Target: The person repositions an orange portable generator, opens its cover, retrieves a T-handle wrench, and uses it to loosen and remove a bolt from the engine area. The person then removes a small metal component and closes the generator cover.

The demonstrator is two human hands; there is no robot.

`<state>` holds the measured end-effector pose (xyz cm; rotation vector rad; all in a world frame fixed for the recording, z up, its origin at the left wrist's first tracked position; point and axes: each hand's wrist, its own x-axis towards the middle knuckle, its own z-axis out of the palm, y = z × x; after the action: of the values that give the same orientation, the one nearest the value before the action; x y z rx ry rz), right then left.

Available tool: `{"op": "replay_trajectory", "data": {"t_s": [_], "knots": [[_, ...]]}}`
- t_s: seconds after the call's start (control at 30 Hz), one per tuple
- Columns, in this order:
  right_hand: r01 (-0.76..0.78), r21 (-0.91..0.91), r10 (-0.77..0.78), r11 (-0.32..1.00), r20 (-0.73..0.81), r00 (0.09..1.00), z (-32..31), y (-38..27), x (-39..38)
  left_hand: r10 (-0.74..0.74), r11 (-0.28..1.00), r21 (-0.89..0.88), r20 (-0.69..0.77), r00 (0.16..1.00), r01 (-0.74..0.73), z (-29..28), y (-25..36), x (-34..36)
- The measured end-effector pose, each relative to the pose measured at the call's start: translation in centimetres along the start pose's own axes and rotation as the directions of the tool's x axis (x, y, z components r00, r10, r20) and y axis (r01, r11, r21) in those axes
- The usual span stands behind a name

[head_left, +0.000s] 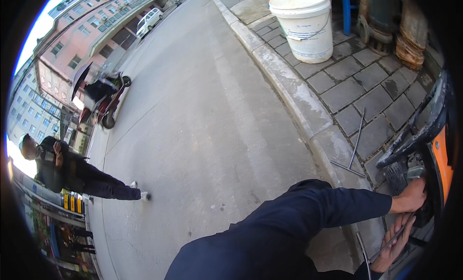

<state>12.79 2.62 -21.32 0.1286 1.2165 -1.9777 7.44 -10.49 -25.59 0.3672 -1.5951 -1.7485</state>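
Note:
At the right edge stands an orange and black machine [441, 157] with a dark frame. My left hand [411, 197] reaches into it, fingers curled against a dark part; what they grip is hidden. Just below, my right hand [393, 245] is closed around the thin shaft of a metal T-handle wrench [384, 247]. Its crossbar hangs toward the curb, while the shaft's far end runs up by the left hand and the machine. A second T-handle wrench [356, 144] lies flat across the curb and the paving bricks, apart from both hands.
A white lidded bucket [305, 31] stands on the brick paving near rusty pipes [410, 38]. The stone curb [284, 82] borders a grey road [193, 135]. At left, a person [72, 166] in dark clothes walks, with a red three-wheeler [103, 99] and a white van [149, 21] beyond.

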Motion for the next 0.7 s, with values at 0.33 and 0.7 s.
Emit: {"op": "replay_trajectory", "data": {"t_s": [0.33, 0.7], "knots": [[-0.147, -0.05, 0.153, 0.988, 0.145, 0.978, -1.5, -0.3, 0.9, 0.029, 0.978, 0.208, -0.019, 0.999, -0.025, 0.3, -0.5, -0.6], [-0.159, -0.289, 0.154, 0.944, -0.04, 0.987, -11.7, -3.0, 4.7, 0.089, 0.973, 0.204, 0.116, 0.989, -0.112, -1.0, -0.4, -0.4]]}}
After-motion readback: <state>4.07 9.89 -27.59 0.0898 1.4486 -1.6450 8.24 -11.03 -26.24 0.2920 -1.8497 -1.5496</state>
